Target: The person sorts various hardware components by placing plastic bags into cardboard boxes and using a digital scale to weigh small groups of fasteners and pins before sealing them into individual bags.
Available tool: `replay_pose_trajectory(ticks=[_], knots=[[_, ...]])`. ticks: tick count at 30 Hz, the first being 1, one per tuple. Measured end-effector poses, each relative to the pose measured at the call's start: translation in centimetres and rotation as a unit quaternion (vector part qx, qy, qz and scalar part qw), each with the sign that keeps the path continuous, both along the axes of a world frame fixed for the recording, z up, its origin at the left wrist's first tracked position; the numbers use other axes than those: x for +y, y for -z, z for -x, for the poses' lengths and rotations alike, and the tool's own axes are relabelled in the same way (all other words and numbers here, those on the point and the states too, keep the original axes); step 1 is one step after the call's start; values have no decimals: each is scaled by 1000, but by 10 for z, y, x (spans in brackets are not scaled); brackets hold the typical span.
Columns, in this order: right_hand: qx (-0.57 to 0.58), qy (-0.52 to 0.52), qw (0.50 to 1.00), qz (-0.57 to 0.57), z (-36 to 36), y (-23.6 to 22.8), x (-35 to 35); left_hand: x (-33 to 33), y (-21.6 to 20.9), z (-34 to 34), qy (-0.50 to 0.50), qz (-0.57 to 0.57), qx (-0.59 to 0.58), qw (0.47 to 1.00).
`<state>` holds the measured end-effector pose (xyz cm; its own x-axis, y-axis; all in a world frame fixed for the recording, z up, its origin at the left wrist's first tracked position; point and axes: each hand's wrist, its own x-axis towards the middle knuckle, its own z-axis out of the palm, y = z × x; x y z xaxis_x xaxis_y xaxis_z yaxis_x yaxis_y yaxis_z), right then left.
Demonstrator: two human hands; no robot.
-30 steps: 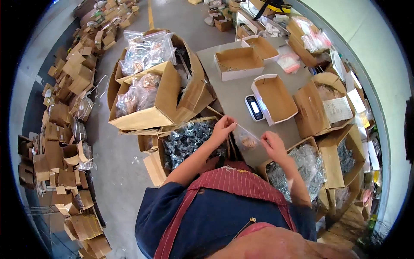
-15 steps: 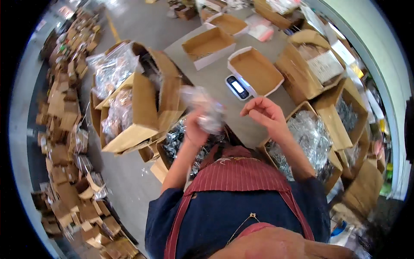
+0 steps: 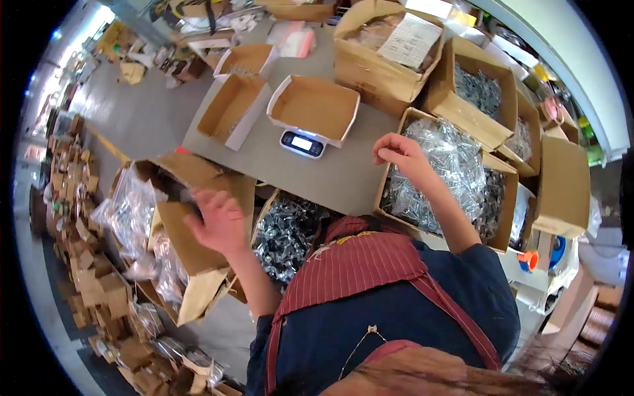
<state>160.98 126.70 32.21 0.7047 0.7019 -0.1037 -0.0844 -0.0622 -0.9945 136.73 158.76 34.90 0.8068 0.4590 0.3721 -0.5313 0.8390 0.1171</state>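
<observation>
Over the carton at the left, my left hand [image 3: 222,219] is open, fingers spread and slightly blurred, with nothing held. Clear plastic bags [image 3: 132,208] with contents I cannot make out fill that cardboard carton [image 3: 187,237]. My right hand [image 3: 401,156] is loosely closed, thumb by the curled fingers, and nothing shows in it. It hovers beside a box of long thin metal pieces [image 3: 442,175] in clear plastic. A small digital scale [image 3: 302,143] with a lit screen stands on the table, a shallow open cardboard tray [image 3: 317,105] on top of it.
Dark shiny metal parts [image 3: 290,231] fill a box against my apron. Two more shallow trays [image 3: 232,105] stand on the grey table [image 3: 330,178]. At the right are cartons of metal pieces [image 3: 477,89] and a tall carton with a paper sheet [image 3: 409,41]. Many boxes line the far left.
My left hand has let go of a clear plastic bag and moved left over the carton. My right hand's fingers have curled in more. The whole view has turned, shifting the table leftward.
</observation>
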Motion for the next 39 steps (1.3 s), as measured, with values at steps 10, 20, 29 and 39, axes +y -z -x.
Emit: replay_pose_trajectory(ticks=[10, 20, 29, 39], knots=[[-108, 70, 988, 89, 16, 0, -25, -35, 8, -164, 110, -306, 285, 902], [-33, 340, 931, 125, 84, -11, -149, -68, -21, -443, -24, -831, 116, 543], [-31, 466, 871, 154, 92, -42, -185, -48, 53, -594, 96, -995, 2, 17], [-154, 418, 880, 165, -69, -78, -175, -71, 19, -521, -129, -942, 196, 242]])
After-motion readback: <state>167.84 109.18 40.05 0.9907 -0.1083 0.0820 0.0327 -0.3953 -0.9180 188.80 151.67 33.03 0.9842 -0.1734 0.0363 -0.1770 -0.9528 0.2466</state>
